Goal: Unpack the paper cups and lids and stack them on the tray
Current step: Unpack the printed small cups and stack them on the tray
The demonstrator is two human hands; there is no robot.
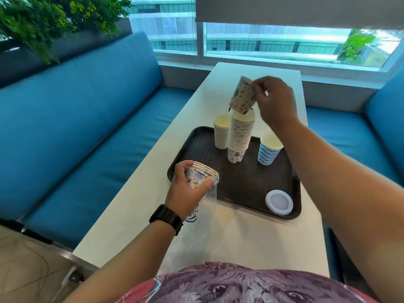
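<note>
My right hand (pixel 276 103) pinches one patterned cup (pixel 242 96) by its side, fingers curled round it, in the upper middle of the frame. The cup is tilted and upside down, its mouth just over the top of the tall stack of cups (pixel 240 136). Whether it already touches the top cup I cannot tell. My left hand (pixel 185 189), lower and left of centre, has its grip clamped on a few nested cups (pixel 204 173) that poke out of a clear plastic sleeve (pixel 207 202); the sleeve trails down onto the white worktop (pixel 135 215).

The tall stack stands on the dark tray (pixel 244 184) in the middle of the frame. Just left of it stands a plain white cup (pixel 222 132), to its right a blue striped cup (pixel 269 149), apart from the stack. A white lid (pixel 279 202) lies flat in the tray's lower right corner.

I judge I am mid-stacking: one cup is going onto the pile while the last few wait in my left hand. The next move calls for care, since the pile is tall and narrow. I would level the cup, settle it squarely and let go without nudging the stack.
</note>
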